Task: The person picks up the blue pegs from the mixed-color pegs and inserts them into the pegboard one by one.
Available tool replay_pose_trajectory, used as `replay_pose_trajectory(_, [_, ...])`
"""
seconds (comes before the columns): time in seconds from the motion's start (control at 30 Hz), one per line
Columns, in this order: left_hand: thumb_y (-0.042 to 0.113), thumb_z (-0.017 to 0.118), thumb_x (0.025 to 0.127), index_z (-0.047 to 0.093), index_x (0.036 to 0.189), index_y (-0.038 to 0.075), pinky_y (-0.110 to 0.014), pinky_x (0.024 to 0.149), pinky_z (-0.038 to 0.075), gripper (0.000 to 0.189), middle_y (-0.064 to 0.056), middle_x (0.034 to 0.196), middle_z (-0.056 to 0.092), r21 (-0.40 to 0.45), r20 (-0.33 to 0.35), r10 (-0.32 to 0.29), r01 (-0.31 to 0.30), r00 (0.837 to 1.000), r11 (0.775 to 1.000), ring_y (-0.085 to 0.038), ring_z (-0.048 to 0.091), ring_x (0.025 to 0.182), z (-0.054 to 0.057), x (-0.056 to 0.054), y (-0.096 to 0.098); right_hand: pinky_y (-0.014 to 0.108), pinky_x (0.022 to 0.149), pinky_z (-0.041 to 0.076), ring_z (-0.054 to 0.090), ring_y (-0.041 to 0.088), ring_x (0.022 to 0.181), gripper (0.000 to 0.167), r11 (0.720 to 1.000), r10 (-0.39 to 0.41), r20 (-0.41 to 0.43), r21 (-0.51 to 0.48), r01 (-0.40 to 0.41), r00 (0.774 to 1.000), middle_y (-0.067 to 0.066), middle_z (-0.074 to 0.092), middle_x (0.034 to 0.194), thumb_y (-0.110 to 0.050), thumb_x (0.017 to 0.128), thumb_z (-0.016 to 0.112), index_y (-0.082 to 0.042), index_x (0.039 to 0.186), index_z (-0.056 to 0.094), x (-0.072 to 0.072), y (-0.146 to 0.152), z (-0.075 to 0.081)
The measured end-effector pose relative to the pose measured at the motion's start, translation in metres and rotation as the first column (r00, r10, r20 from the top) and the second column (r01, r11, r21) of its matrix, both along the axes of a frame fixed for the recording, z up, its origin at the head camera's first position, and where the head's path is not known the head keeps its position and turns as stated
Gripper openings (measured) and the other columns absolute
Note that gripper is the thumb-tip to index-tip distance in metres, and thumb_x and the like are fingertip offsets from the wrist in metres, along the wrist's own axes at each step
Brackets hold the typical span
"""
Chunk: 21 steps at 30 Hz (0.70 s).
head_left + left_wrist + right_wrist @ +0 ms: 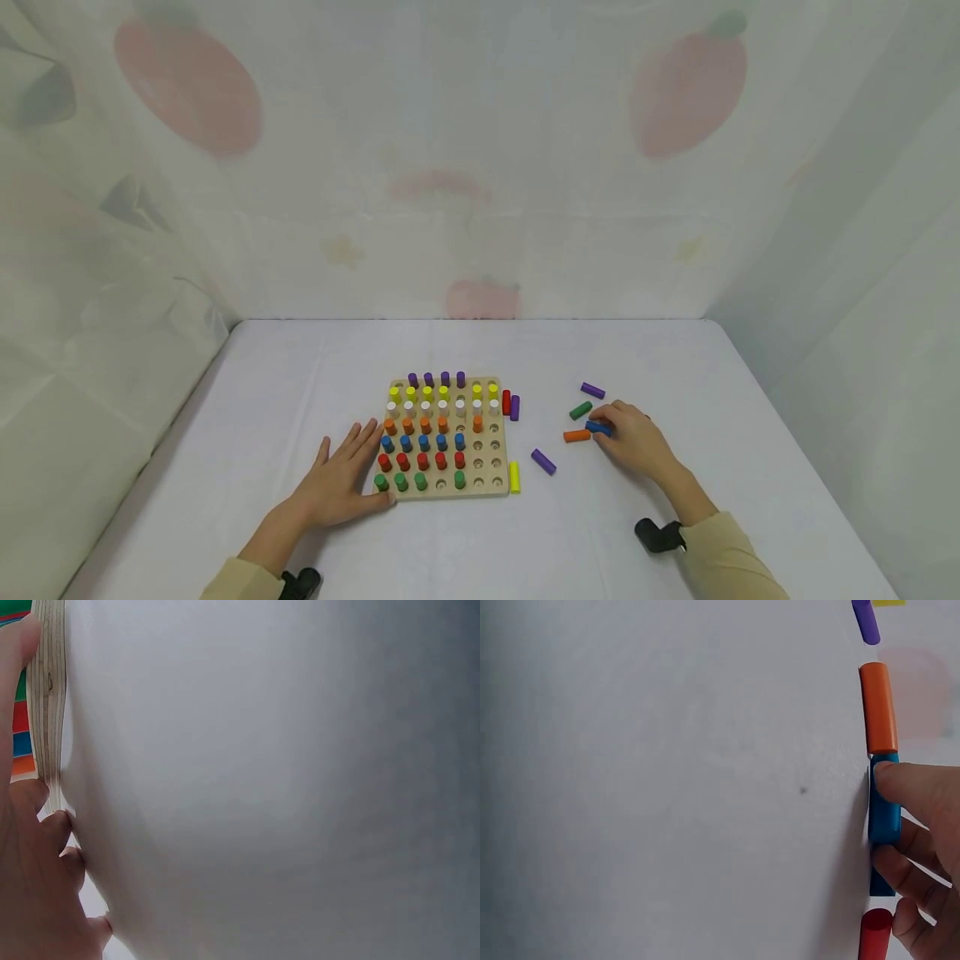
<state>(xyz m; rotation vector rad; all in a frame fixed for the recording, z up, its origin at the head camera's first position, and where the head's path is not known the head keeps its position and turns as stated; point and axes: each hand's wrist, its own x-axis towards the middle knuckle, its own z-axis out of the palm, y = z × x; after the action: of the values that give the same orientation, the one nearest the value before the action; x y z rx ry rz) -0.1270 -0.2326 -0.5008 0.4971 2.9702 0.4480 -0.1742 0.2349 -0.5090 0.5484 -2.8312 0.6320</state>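
A wooden pegboard [486,492] lies on the table with rows of coloured pegs standing in it. My left hand [336,485] is spread at the board's left side, its thumb against the near left corner and its fingers along the edge. To the right of the board, my right hand [637,442] pinches a blue peg [886,814] between thumb and fingers, low over the table. An orange peg [878,709] lies end to end with it. Beneath the curled fingers in the right wrist view are a second, darker blue peg [882,883] and a red peg [875,935].
Loose green [581,410] and purple pegs [592,390] lie beyond the right hand. Another purple peg [543,462] lies between hand and board. Along the board's right edge are red [506,402], purple [515,407] and yellow pegs [514,477]. White patterned sheets [480,167] surround the table.
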Motion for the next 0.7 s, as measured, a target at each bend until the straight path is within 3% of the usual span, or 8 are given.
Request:
replay_pose_trajectory(0.33, [0.077, 0.054, 0.068, 0.024, 0.147, 0.014, -0.069, 0.103, 0.007, 0.106, -0.007, 0.153, 0.021, 0.006, 0.006, -0.004, 0.004, 1.0, 1.0, -0.036, 0.019, 0.139, 0.0008, 0.0003, 0.0003, 0.023, 0.06, 0.046, 0.049, 0.006, 0.068, 0.019, 1.0, 0.003, -0.034, -0.015, -0.003, 0.999, -0.006, 0.054, 0.078, -0.009, 0.073, 0.076, -0.014, 0.088, 0.066, -0.0017, -0.0015, -0.0028])
replay_pose_trajectory(0.7, [0.076, 0.055, 0.068, 0.024, 0.147, 0.013, -0.069, 0.103, 0.007, 0.106, -0.007, 0.153, 0.021, 0.01, 0.002, -0.005, 0.005, 1.0, 1.0, -0.036, 0.019, 0.139, -0.0004, 0.0004, -0.0006, 0.023, 0.059, 0.047, 0.051, 0.007, 0.069, 0.017, 0.999, -0.006, -0.02, -0.035, 0.006, 1.0, -0.004, 0.056, 0.079, -0.01, 0.075, 0.074, -0.013, 0.09, 0.067, -0.0012, -0.0012, 0.0001])
